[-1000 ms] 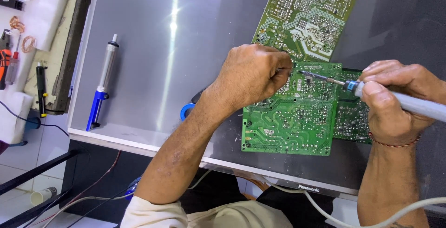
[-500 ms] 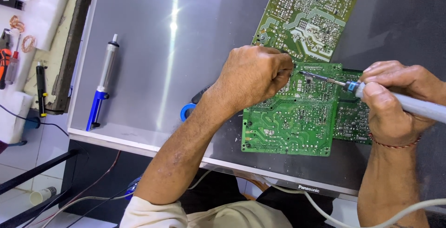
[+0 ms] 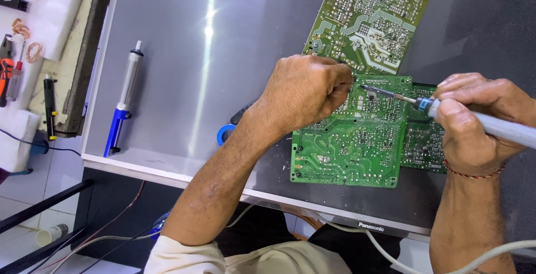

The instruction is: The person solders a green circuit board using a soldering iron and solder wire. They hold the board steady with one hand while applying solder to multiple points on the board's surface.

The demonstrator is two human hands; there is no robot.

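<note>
almost nothing has shifted over the last second: the left hand (image 3: pixel 307 92) stays bunched in the middle of the frame on the green circuit board (image 3: pixel 349 145), and the right hand (image 3: pixel 474 120) at the right edge keeps the soldering iron (image 3: pixel 441 109) pointed leftward at the same spot near the board's upper edge. the only difference is a very slight settling of the iron's tip and the left knuckles toward each other, which reads as steady work held on one joint rather than a move to a new place.

the left hand's fingers are curled tightly inward, clenched at the board's top edge just left of the iron's tip; whether they pinch solder wire or only press the board down, i cannot tell, since the fingertips are hidden under the knuckles. the right hand's fingers are wrapped closed around the iron's pale grey handle, thumb and forefinger near its blue collar, the dark metal tip reaching toward the left hand.

the board lies at lower centre-right on a dark flat panel (image 3: pixel 167 56), partly overlapping another green board. a second, larger board (image 3: pixel 371 20) sits tilted in the upper right. a blue-handled desoldering pump (image 3: pixel 124 106) lies well apart at the left of the panel.
</note>
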